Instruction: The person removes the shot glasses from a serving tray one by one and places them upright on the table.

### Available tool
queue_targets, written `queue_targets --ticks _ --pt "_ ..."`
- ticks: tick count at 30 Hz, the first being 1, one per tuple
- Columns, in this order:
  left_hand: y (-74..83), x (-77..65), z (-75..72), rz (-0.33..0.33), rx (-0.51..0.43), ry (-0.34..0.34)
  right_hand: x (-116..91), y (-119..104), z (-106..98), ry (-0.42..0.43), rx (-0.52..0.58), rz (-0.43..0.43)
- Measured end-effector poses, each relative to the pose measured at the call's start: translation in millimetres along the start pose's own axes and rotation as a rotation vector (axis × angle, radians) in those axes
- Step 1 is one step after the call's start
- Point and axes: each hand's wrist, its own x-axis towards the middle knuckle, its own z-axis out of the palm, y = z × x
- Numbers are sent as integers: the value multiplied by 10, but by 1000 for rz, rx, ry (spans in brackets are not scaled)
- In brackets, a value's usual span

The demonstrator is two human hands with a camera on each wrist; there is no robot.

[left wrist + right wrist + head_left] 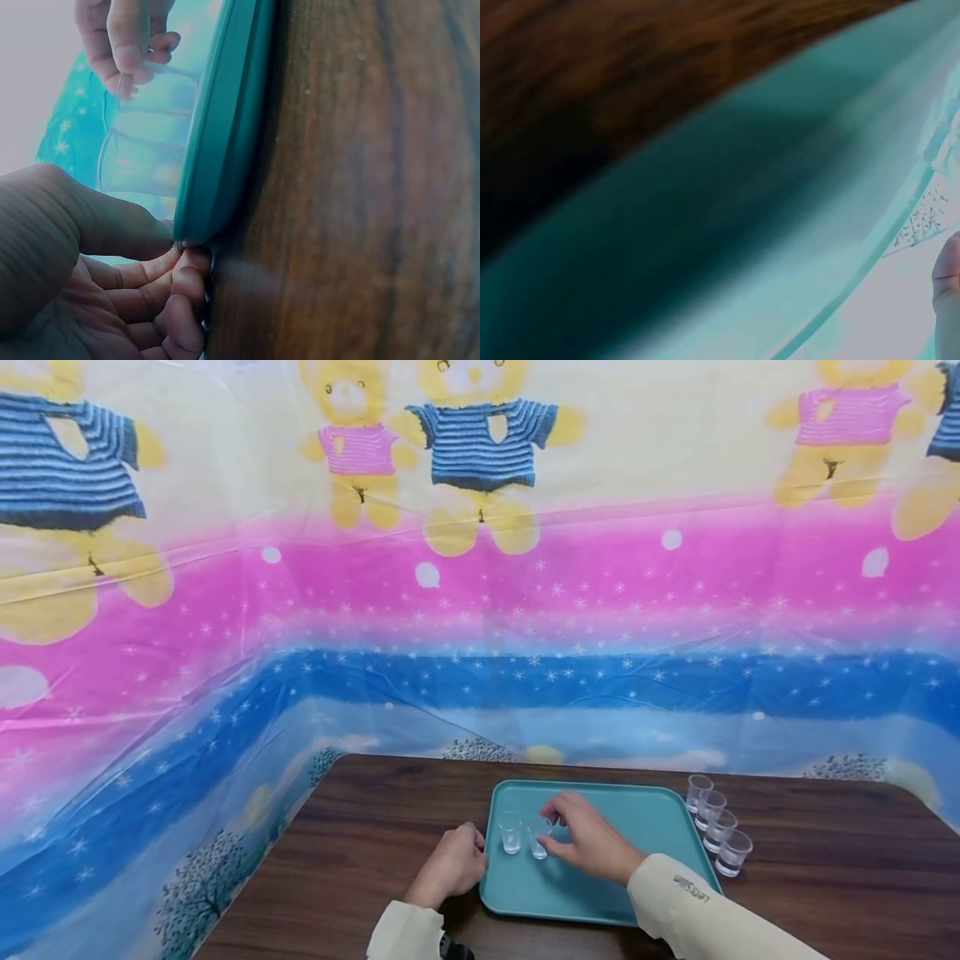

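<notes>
A teal rectangular tray [585, 893] lies on the wooden table. Its left edge is pinched between the thumb and fingers of my left hand [456, 862], as the left wrist view shows close up. Over the tray, my right hand [592, 842] holds a small clear glass [538, 843] by its side and rim, thumb nearest me. Another small clear glass [511, 835] stands upright on the tray just left of it. Only a bit of the right hand [946, 281] shows at the edge of the right wrist view.
Several small clear glasses [732, 855] stand in a row on the dark wooden table [825, 860], close along the tray's right edge. Behind the table hangs a printed cloth [600, 677] with bears and snowflakes.
</notes>
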Motion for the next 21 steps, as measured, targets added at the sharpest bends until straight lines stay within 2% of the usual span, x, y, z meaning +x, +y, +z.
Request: queue_targets --ticks 8,14,21 --pt "17 18 5 -2 -1 -18 -105 60 -157 18 24 3" --pt "21 18 -6 -5 4 -21 -213 139 -311 26 46 60" --pt "20 15 1 -4 10 -20 -399 301 -487 42 3 99"
